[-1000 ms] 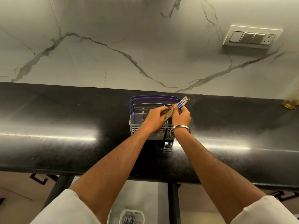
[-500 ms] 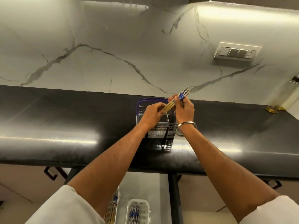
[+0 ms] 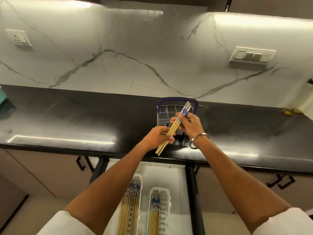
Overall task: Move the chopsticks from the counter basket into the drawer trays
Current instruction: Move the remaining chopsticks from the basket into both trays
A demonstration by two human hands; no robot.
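A small bundle of wooden chopsticks (image 3: 174, 127) with blue-and-white patterned tops is held slanted above the black counter. My left hand (image 3: 158, 137) pinches the bundle near its plain lower ends. My right hand (image 3: 190, 123), with a metal bangle on the wrist, grips it near the patterned tops. Behind them stands the grey wire counter basket (image 3: 165, 114) with a purple rim. Below the counter an open drawer holds two white trays: the left tray (image 3: 139, 178) and the right tray (image 3: 166, 190), each with chopsticks lying in it.
The black counter (image 3: 67, 119) runs across the view, backed by a white marble wall with a switch plate (image 3: 252, 55) and a socket (image 3: 18, 38). Cabinet doors with dark handles (image 3: 80, 162) flank the open drawer. A teal object (image 3: 2, 97) sits at the far left.
The chopstick bundle has come up out of the basket and toward me, both hands still on it. The view has tilted down, bringing the drawer and both trays into sight.
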